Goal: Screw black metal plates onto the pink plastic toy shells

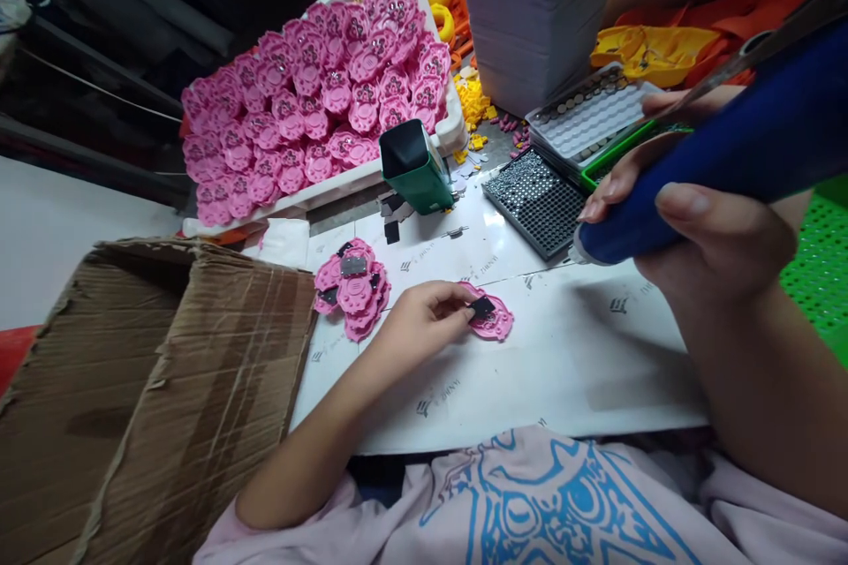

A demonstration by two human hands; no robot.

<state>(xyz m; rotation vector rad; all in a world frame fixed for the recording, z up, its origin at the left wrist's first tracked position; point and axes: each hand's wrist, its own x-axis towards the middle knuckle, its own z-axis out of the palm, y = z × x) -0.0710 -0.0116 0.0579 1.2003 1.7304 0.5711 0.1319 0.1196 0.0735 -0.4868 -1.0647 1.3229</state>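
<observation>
My left hand (434, 318) is closed in a pinch on a small black square piece (483, 308). That square lies against a pink moulded plastic part (500, 327), flat on the white paper. My right hand (715, 238) wraps round a thick blue electric screwdriver (689, 185), its metal tip pointing down and left above the table. Left of my left hand sits a pile of similar pink parts (358, 296) with black and grey squares on them. A black tray of small metal screws (540, 201) lies near the tool's tip.
A white crate (457, 128) full of pink parts stands behind, next to a dark green bin (420, 181). A cardboard box (231, 353) borders the left. Tall stacked trays (530, 26), a tray of round metal discs (586, 119) and a green basket (818, 269) flank the right.
</observation>
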